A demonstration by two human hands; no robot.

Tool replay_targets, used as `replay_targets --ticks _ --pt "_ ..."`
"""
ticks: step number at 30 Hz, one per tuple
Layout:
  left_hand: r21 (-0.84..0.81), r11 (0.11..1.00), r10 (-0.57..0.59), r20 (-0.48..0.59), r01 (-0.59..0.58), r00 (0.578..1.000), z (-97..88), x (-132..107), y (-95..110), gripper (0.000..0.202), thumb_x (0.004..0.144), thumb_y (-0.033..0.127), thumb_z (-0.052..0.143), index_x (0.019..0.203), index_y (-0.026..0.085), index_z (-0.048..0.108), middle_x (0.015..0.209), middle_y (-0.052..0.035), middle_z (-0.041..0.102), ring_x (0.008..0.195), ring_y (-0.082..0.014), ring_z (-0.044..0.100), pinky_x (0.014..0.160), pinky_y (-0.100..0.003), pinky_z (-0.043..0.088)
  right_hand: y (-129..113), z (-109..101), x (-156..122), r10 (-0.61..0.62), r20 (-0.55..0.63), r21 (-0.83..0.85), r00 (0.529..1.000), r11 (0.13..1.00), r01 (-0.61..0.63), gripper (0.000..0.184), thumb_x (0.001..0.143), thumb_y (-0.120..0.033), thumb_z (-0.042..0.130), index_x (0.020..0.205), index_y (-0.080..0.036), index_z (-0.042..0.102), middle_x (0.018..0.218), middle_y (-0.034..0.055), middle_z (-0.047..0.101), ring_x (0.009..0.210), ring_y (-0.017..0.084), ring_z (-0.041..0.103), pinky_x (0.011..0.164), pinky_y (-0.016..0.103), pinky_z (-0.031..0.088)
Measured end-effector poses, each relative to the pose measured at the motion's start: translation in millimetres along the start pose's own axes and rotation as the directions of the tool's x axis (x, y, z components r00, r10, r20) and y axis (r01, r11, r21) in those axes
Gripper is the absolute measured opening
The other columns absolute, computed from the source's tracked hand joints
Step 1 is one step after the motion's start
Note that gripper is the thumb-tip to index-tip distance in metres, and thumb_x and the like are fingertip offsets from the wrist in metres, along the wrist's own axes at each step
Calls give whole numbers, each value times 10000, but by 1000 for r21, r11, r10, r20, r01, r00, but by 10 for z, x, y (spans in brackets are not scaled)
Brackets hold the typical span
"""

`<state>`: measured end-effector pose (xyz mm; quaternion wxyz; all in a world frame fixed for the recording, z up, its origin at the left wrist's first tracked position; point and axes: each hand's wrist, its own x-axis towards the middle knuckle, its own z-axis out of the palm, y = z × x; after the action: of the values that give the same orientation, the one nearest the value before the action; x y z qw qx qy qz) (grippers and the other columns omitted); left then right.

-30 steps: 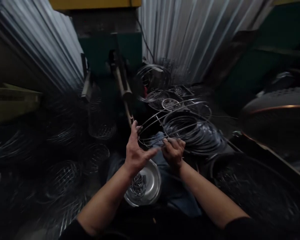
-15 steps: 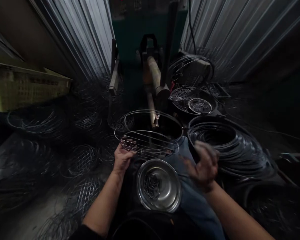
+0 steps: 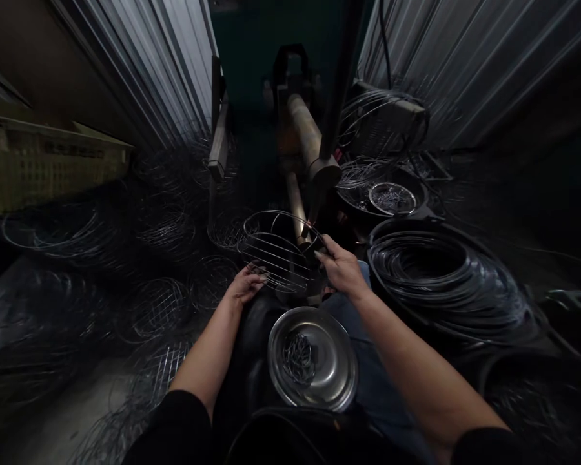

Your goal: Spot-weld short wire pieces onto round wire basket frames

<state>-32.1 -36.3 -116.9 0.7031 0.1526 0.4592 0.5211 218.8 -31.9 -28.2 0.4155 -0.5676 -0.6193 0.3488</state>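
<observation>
— Wire frame, whereabouts is it?

— Just past the steel bowl on the lap, the one with a tangle of small wire bits in it. The frame is tilted, held between both hands.

— Held how?

— Left hand has its fingers curled onto the near left rim. Right hand is closed round the right edge.

— And beyond?

— The frame's far side sits at the tip of the machine rod. Stacked wire rings lie to the right, wire baskets on the floor to the left, corrugated sheet walls behind.
</observation>
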Motion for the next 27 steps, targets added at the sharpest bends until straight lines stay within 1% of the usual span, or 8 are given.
replay_targets --ticks 3,6,11,14,19,21,23,27 --pt "43 997 -59 -35 61 998 61 124 -6 532 489 -145 595 943 131 566 813 -59 650 730 -183 663 663 -273 519 2 -26 25 22 -47 -47 999 999 -24 485 812 -314 536 1269 -164 596 988 40 701 922 208 639 917 349 476" --pt "46 997 -67 -46 70 997 115 204 -41 500 473 -165 567 888 114 562 791 -64 639 708 -179 655 616 -255 512 19 -39 27 16 -72 -87 997 996 -22 460 820 -315 537 1250 -171 615 1056 51 703 991 223 634 949 359 464" --pt "18 999 -44 -38 45 998 114 219 -88 515 493 -154 570 922 130 556 854 -58 649 755 -152 651 676 -241 513 48 -26 28 -114 -101 -183 988 979 94 462 836 -309 511 1268 -169 597 1152 67 682 1030 219 630 967 350 454" --pt "32 997 -72 -57 74 996 117 257 -93 513 478 -162 545 899 131 555 816 -59 647 745 -161 653 674 -250 506 45 -16 96 -138 -101 -268 985 957 106 446 842 -282 488 1254 -157 599 1129 89 687 1006 228 633 936 351 459" --pt "89 988 -118 -92 126 989 213 308 -40 359 529 -82 610 828 111 572 723 -63 628 639 -158 629 678 -309 504 -19 -84 223 48 -85 -336 995 939 -74 356 821 -253 490 1119 -146 652 886 82 705 825 227 629 825 351 465" --pt "87 991 -93 -90 100 992 266 254 1 371 548 -37 648 873 129 581 772 -49 640 667 -147 630 715 -320 503 -71 -151 214 44 -116 -281 992 957 -76 361 808 -286 508 1115 -157 647 868 66 694 810 216 614 815 342 459" --pt "58 997 -53 -71 57 996 318 142 45 416 567 18 684 945 163 585 831 -30 649 737 -156 642 773 -359 506 -140 -227 194 -22 -117 -218 993 976 -4 360 805 -331 517 1111 -186 642 871 45 680 782 202 598 779 328 462" --pt "4 1000 -5 -32 5 999 415 -168 110 439 548 100 752 944 182 580 800 -10 636 795 -216 654 823 -493 498 -286 -344 277 -2 -40 -83 999 997 -1 275 782 -348 533 975 -190 649 686 -8 593 560 146 518 562 271 429"
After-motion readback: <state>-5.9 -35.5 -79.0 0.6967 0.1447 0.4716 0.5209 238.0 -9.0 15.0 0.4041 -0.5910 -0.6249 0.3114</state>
